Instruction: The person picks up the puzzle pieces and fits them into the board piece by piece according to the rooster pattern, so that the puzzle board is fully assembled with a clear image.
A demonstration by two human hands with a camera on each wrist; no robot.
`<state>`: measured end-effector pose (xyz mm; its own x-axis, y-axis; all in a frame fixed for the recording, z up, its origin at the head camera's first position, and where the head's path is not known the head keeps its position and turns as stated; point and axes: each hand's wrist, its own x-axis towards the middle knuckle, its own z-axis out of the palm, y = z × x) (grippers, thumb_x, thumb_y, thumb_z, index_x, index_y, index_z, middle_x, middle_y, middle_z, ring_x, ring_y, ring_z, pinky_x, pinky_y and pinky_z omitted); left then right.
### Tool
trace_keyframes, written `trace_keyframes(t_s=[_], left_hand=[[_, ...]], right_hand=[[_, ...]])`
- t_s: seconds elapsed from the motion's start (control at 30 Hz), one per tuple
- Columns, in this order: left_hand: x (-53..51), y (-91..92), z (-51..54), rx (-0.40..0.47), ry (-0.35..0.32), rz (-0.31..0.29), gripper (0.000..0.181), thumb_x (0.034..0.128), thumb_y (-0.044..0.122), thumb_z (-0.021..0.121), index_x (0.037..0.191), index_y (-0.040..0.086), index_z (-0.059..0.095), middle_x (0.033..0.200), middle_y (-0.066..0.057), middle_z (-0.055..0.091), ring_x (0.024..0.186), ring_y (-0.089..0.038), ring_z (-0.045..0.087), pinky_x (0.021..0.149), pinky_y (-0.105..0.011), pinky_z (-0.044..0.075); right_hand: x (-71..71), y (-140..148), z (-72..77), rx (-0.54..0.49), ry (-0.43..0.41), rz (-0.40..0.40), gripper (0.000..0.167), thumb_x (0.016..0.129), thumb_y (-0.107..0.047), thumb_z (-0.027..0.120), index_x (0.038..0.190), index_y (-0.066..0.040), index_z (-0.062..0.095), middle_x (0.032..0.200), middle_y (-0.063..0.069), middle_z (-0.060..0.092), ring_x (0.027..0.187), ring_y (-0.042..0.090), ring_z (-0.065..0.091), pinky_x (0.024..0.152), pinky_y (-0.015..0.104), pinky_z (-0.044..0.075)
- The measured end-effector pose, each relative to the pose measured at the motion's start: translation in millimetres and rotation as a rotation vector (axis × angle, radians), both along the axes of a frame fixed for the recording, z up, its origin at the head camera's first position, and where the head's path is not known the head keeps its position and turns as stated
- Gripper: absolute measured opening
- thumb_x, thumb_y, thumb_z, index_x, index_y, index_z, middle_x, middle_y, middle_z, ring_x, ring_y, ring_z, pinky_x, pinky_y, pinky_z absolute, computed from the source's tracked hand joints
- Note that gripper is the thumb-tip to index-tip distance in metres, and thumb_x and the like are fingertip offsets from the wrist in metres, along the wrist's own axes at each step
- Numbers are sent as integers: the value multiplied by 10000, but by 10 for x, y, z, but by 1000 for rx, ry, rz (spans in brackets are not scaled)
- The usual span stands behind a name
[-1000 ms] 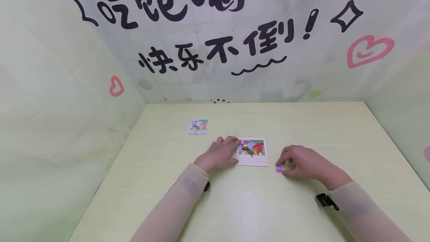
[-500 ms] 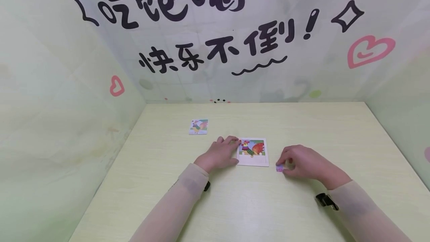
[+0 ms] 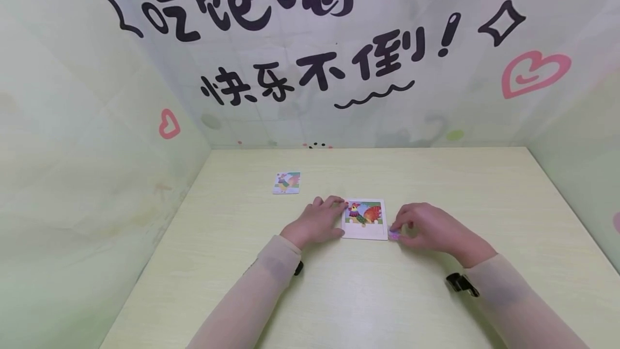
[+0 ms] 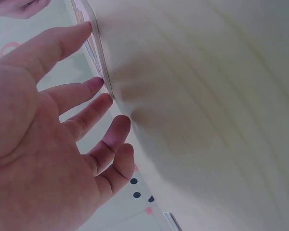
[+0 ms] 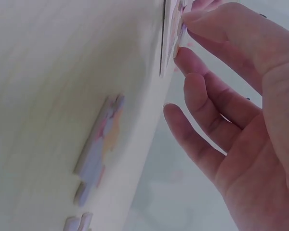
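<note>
Neatly pinched, a purple piece [image 3: 394, 236] sat in the right hand [image 3: 428, 229], just beside the puzzle board [image 3: 365, 232] on the counter [image 3: 349, 300]; the left hand [image 3: 317, 222], fingers loosely extended, touched its far side!

Two hands [image 3: 316, 223] [image 3: 431, 230], one tray [image 3: 365, 232], one card [image 3: 286, 183]

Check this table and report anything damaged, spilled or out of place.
Nothing stands out. The puzzle tray is bare along its near side and loose pieces lie on the table, but with the right hand pinching a purple piece, that looks like an unfinished puzzle rather than a fault.
</note>
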<state>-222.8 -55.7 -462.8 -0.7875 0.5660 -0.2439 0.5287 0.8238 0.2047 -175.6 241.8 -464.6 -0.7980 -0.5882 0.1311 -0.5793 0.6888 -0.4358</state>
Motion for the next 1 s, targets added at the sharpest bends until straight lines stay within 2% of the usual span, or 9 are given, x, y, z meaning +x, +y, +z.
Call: trace_keyframes(t_s=[0.23, 0.43, 0.57, 0.83, 1.0], left_hand=[[-5, -6, -5, -12, 7, -2, 721, 979, 425, 683, 1607, 218, 395, 1649, 34, 352, 1289, -266, 426, 1017, -421, 440], [-10, 1, -10, -16, 7, -4, 720, 982, 430, 683, 1607, 219, 394, 1652, 37, 346, 1287, -262, 425, 1021, -417, 438], [-16, 1, -10, -14, 8, -4, 723, 981, 430, 684, 1607, 215, 394, 1652, 38, 347, 1288, -261, 422, 1025, -416, 436], [-31, 13, -33, -14, 10, -7, 729, 977, 441, 688, 1606, 217, 395, 1649, 39, 352, 1276, -259, 429, 1011, -412, 439], [-30, 6, -36, -17, 5, 3, 737, 972, 449, 692, 1606, 218, 396, 1650, 40, 352, 1278, -257, 432, 1026, -418, 440]], right_hand=[[-73, -115, 33, -17, 11, 38, 149, 843, -126, 835, 975, -197, 828, 980, -82, 724, 786, 84, 631, 726, 289, 569], [-127, -219, 20, 22, -11, -8, 153, 851, -188, 844, 998, -232, 827, 1023, -96, 723, 826, 92, 630, 755, 273, 562], [-160, -288, 4, 28, 1, -10, 149, 849, -229, 854, 996, -219, 826, 1021, -87, 726, 822, 90, 633, 752, 268, 565], [-196, -370, 0, 30, 34, -7, 155, 842, -215, 854, 994, -190, 838, 980, -71, 726, 794, 116, 621, 747, 284, 549], [-203, -454, -6, 10, 41, -4, 131, 846, -197, 849, 975, -184, 840, 1004, -47, 740, 848, 142, 642, 786, 337, 565]])
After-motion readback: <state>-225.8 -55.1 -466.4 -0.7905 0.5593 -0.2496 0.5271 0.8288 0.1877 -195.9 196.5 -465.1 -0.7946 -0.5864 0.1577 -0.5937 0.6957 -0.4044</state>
